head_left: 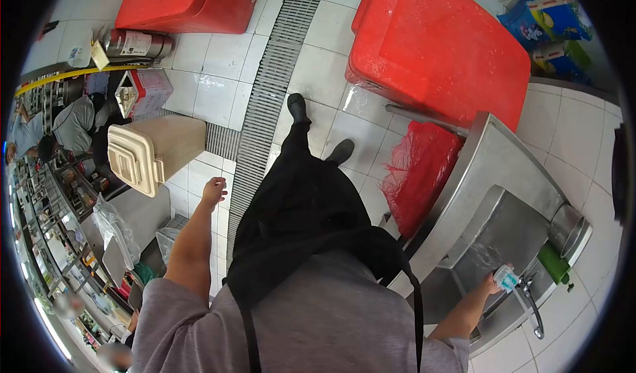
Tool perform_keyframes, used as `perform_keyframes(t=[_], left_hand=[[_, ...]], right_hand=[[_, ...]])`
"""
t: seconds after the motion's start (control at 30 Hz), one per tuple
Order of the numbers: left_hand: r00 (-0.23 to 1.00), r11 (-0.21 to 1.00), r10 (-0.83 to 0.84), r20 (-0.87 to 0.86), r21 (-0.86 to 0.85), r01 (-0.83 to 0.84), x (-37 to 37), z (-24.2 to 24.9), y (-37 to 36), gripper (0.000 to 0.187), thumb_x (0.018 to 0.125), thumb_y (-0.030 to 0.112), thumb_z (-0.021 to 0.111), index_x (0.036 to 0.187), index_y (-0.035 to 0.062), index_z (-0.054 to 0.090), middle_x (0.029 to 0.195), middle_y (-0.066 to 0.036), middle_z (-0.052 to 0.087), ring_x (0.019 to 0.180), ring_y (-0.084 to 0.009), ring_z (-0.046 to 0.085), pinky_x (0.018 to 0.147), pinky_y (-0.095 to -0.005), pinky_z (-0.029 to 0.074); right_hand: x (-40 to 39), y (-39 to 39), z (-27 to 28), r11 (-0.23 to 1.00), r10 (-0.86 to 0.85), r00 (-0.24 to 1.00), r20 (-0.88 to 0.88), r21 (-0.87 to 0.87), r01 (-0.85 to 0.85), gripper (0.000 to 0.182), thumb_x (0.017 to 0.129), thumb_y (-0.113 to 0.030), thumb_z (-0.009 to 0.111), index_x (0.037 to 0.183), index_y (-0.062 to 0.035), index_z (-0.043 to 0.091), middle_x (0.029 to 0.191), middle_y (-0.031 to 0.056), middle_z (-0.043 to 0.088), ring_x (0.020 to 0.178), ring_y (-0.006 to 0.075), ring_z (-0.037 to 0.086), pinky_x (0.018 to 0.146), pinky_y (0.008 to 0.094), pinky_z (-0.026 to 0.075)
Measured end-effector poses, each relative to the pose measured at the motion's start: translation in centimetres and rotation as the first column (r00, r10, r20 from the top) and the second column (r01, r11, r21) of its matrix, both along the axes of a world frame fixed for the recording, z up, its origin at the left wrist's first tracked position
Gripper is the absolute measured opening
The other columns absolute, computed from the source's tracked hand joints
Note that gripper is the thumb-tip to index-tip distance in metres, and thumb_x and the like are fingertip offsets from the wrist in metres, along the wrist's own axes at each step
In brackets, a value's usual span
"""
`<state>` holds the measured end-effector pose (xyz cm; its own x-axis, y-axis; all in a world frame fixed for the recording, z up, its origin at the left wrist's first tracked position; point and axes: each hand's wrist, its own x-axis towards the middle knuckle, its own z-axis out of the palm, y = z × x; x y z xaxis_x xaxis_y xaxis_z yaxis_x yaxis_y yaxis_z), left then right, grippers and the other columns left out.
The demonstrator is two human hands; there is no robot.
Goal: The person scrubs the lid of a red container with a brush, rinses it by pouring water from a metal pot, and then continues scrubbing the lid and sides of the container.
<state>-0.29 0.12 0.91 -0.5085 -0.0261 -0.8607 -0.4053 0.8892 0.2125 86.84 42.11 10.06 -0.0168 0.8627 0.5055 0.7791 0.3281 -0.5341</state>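
Right hand (491,283) grips blue-white thing (507,278) at sink (507,234) | Left hand (213,192) loose, empty, left of sink | Holding low limits splashes

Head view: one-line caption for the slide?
Right hand holds a blue-and-white item beside the tap at a steel sink; left hand empty, away.

There are two big red bins (440,55) (189,2), two black boots (299,110) (340,152) and one long floor drain (271,85). I count one cream bin (173,148), one red sack (421,174) and one metal sink (493,230). Along the sink's edge are one tap (532,307), one round metal pot (567,232) and one green thing (554,263). I see one blue and white thing (507,278) too.
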Motion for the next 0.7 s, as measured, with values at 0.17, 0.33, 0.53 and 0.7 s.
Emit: perform_keyframes(t=[0.17,0.33,0.53,0.7], left_hand=[[0.995,0.999,-0.045,0.089,0.013,0.044,0.2,-1.4,-0.3,0.024,0.086,0.016,0.055,0.109,0.0086,0.055,0.088,-0.003,0.06,0.071,-0.0139,0.06,0.055,-0.0276,0.047],[0.993,0.997,0.056,0.108,-0.064,-0.049,-0.1,-2.5,-3.4,0.024,0.086,0.017,0.053,0.11,0.0105,0.054,0.092,-0.002,0.059,0.073,-0.0133,0.06,0.061,-0.0297,0.048],[0.956,0.968,0.242,0.165,-0.099,-0.229,2.2,-5.8,-6.4,0.019,0.087,0.014,0.051,0.105,0.0084,0.055,0.089,-0.003,0.058,0.069,-0.0126,0.059,0.055,-0.0279,0.047],[0.91,0.939,0.343,0.232,-0.118,-0.323,2.5,-6.3,-6.6,0.024,0.086,0.014,0.051,0.109,0.0078,0.053,0.091,-0.003,0.059,0.074,-0.0142,0.06,0.061,-0.0292,0.048]], right_hand=[[-6.0,3.3,2.8,0.841,-0.531,0.617,-0.581,-0.274,0.466,0.043,0.093,-0.035,0.039,0.115,0.0006,0.051,0.112,0.0196,0.058,0.095,0.0341,0.061,0.092,0.0401,0.048],[-6.7,6.4,7.0,0.875,0.142,0.1,-0.985,0.077,-0.479,0.05,0.094,-0.038,0.035,0.123,-0.0001,0.049,0.125,0.014,0.052,0.113,0.0347,0.052,0.097,0.045,0.043],[-19.6,19.9,18.0,0.449,0.196,0.03,-0.98,0.062,-0.891,0.047,0.095,-0.031,0.034,0.131,-0.0018,0.041,0.134,0.017,0.043,0.12,0.0302,0.046,0.096,0.0416,0.046],[-35.4,34.4,20.7,0.971,0.199,0.914,-0.354,-0.057,-0.233,0.038,0.095,-0.018,0.038,0.127,-0.0003,0.044,0.126,0.0122,0.051,0.111,0.0274,0.052,0.096,0.0388,0.045]])
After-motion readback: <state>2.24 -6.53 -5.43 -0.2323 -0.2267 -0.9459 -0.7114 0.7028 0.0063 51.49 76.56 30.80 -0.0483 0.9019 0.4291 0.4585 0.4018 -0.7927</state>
